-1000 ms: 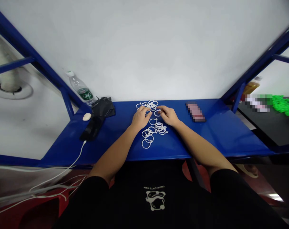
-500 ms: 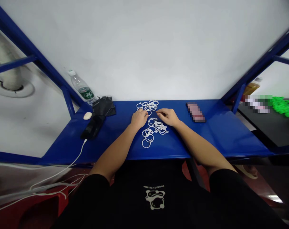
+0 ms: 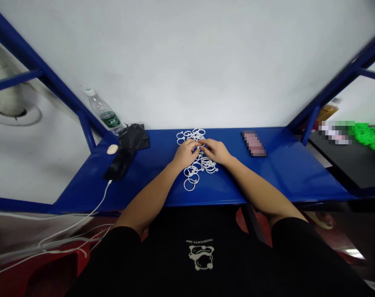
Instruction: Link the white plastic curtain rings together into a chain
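My left hand [image 3: 186, 154] and my right hand [image 3: 216, 151] meet fingertip to fingertip over the blue tabletop [image 3: 224, 189]. Between their bent fingers is a white ring [image 3: 199, 147], mostly hidden by the fingers. Beyond the hands lies a cluster of thin white rings [image 3: 181, 135], each with a small knob or clasp. On the near side, a second group of white rings [image 3: 189, 184] overlaps loosely, its upper part partly covered by my hands.
To the left lie a black phone [image 3: 119, 165] on a white cable [image 3: 101, 202], a crumpled black bag [image 3: 134, 137], a pale oval object [image 3: 112, 149] and a plastic bottle [image 3: 105, 113]. A pixelated pink phone-like object [image 3: 254, 143] lies right. Blue frame bars [image 3: 306, 123] flank the table.
My left hand has come back from the far ring cluster, and my right hand has moved slightly left. Their fingertips now meet around a white ring.
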A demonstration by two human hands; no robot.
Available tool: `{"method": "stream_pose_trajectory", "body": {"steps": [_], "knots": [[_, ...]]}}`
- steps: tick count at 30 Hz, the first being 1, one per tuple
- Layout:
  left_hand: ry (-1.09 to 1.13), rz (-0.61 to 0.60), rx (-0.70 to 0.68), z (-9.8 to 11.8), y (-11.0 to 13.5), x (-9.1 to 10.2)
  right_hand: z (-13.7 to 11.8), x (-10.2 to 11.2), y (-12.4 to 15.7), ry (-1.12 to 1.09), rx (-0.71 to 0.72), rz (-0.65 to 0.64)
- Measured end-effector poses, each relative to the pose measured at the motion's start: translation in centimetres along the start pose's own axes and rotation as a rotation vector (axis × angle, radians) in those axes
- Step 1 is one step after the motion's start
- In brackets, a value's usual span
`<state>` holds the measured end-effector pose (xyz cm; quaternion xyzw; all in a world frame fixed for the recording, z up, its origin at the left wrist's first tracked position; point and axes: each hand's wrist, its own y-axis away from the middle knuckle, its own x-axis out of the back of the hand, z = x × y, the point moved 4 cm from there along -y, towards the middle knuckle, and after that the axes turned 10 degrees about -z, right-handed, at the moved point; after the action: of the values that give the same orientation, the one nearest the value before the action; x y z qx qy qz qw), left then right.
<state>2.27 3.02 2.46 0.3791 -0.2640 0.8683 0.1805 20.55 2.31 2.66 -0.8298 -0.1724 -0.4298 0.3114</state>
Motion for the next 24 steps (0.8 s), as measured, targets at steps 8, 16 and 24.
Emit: {"method": "stream_pose_trajectory", "body": {"steps": [8,16,24], "knots": [[0.031,0.119,-0.179,0.64,0.43,0.18,0.89,-0.04,-0.01,0.003,-0.038,-0.028],[0.002,0.170,-0.238,1.02,0.56,0.10,0.32,0.02,-0.03,-0.046,-0.013,-0.053],[0.000,0.180,-0.219,0.91,0.57,0.10,0.38,-0.18,-0.18,-0.055,0.005,-0.058]]}}
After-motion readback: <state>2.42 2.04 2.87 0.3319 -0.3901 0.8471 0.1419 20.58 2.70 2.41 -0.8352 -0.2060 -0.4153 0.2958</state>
